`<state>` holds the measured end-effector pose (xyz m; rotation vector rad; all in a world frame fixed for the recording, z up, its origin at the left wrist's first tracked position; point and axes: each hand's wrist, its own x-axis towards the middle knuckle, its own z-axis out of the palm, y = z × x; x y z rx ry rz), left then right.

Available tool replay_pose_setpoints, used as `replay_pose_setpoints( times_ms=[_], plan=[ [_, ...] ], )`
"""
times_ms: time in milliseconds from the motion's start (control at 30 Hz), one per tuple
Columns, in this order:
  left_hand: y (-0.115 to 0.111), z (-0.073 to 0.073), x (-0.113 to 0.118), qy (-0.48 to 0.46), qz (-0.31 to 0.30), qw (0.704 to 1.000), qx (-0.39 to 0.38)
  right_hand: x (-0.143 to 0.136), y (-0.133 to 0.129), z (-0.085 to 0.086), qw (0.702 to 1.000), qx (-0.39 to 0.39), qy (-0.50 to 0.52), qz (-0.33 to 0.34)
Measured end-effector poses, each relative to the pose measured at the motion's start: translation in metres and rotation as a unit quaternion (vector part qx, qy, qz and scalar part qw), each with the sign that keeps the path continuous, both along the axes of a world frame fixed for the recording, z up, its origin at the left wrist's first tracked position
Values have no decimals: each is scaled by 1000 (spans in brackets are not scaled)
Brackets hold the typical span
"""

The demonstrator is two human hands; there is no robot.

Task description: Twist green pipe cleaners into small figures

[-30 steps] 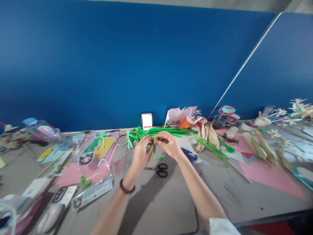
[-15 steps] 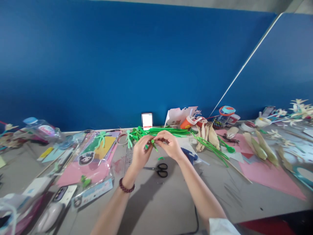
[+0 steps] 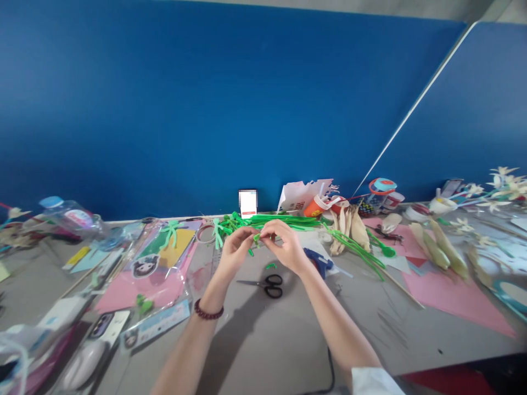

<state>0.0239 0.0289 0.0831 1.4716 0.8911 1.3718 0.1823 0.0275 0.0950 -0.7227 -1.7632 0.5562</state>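
Note:
Between my hands is a small green fuzzy piece (image 3: pixel 256 239). My left hand (image 3: pixel 235 251), with a dark red bead bracelet at the wrist, pinches it from the left. From the right, my right hand (image 3: pixel 284 246) has thumb and fingers closed on the same piece; the fingertips nearly meet. Black-handled scissors (image 3: pixel 272 286) lie on the table below the hands, blades to the left. A green scrap (image 3: pixel 270 266) rests just above them. Behind my hands lies a bundle of green stems (image 3: pixel 288 221).
A lit phone (image 3: pixel 248 204) leans on the blue partition (image 3: pixel 247 109). A blue glue gun (image 3: pixel 319 261) lies beside my right wrist. Orange cups (image 3: pixel 316 206) and dried husks (image 3: pixel 352 230) stand behind it. Pink sheets (image 3: pixel 453 296) are at right; a plastic-covered sheet (image 3: pixel 144 280) is at left.
My left hand has shifted slightly left and down, with its wrist turned. The green piece has changed its angle between the fingers. My right hand has barely moved.

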Motion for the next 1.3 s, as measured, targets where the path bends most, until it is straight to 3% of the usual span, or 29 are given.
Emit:
replay_pose_setpoints(
  times_ms=[267,600,867,1300],
  plan=[
    [5,-5,-2,-70,-55,996,-30,1,2,-3,997,36,-28,-63],
    [5,-7,4,-87,-10,995,-43,2,0,-1,993,37,-51,-100],
    [8,-8,6,-122,-2,992,-32,-2,1,-1,984,86,-67,-142],
    [9,-16,6,-89,19,996,-2,-7,-1,-3,966,119,-131,-187]
  ],
)
